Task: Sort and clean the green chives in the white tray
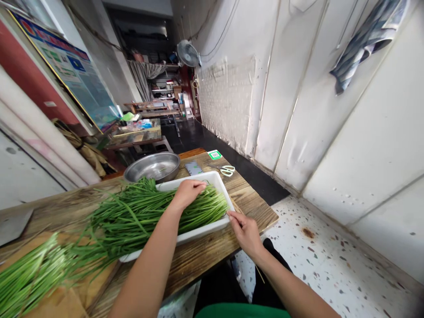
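To the left of the white tray (205, 232), a nearer bunch of greens (39, 269) is lying on a brown board. At the tray's near right corner, the right hand (245, 232) is sitting narrowly curled, a thin straw (260, 274) showing below it, its grip unclear. The left hand (189, 193), fingertips drawn together, contents unclear, is crossing over green stalks (132, 218) that are overflowing the tray leftward. Beyond the tray, a metal bowl (155, 165) and scissors (227, 171) are resting.

Soft, bright foreground light — gloomy back recess (141, 37), stretched edges, far detail perhaps blurred.
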Tool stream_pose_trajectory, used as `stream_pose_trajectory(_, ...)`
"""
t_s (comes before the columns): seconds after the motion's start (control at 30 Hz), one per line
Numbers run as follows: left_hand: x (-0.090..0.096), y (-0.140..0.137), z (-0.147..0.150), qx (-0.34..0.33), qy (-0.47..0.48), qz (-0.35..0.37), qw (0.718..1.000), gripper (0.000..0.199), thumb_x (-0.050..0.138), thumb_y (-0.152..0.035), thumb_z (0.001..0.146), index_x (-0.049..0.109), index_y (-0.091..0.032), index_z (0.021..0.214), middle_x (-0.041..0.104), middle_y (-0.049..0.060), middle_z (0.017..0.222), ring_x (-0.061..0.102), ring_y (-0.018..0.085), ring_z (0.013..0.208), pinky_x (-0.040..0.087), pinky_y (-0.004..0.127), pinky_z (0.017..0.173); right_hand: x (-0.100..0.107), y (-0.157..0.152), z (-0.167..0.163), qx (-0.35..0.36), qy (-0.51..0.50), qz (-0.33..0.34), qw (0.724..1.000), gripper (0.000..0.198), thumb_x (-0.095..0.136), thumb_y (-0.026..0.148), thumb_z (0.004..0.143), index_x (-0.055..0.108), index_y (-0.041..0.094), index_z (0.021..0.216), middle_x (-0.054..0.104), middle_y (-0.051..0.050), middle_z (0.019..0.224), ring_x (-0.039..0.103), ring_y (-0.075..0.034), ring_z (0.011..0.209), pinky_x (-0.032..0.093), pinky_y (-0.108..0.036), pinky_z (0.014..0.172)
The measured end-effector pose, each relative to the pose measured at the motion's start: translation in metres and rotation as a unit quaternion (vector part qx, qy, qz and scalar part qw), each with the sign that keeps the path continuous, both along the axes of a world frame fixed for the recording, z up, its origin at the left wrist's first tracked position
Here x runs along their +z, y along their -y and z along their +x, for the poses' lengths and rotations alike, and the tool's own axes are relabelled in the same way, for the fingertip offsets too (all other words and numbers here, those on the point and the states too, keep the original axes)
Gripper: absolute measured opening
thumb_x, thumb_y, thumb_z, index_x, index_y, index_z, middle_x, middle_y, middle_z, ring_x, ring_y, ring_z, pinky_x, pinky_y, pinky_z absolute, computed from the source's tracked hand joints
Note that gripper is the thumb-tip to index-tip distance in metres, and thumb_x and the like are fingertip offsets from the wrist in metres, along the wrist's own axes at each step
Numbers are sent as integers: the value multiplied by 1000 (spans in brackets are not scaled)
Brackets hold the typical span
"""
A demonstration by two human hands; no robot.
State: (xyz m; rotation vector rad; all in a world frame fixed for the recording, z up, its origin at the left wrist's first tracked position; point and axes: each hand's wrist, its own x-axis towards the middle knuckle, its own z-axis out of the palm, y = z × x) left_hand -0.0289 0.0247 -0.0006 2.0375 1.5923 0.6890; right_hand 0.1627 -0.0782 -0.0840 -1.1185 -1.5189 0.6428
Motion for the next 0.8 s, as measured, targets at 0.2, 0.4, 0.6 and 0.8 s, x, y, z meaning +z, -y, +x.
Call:
stream_pose_trajectory(0.2,-6,-6,-4,60,-244,53,967,20,54,-35,68,68,-21,70,66,6,76,57,20,75,37,26,65,-1,5,0,0,3,17,1000,25,46,24,81,63,22,99,66,-4,94,62,-19,85,50,-31,76)
stream_pose_trajectory(0.4,-11,-8,4,73,-304,43,949,18,55,-28,67,69,-18,74,66,10,79,57,22,78,36,27,65,-3,4,-1,3,-13,7,1000,25,45,24,81,63,22,98,66,-5,94,62,-19,86,49,-32,77)
stream_pose_trajectory(0.6,-3,-7,3,49,-203,122,970,24,47,-31,73,68,-20,73,66,6,80,57,19,77,37,26,68,-2,3,0,23,-30,-12,999,26,45,26,81,63,21,98,66,-4,95,61,-19,86,49,-32,78)
stream_pose_trajectory(0.8,-1,-1,10,-73,-45,56,995,28,46,-38,73,66,-20,80,65,-1,67,56,13,59,38,22,60,-1,2,0,26,-51,-21,998,26,46,26,80,63,20,99,66,-5,94,62,-19,82,50,-32,75)
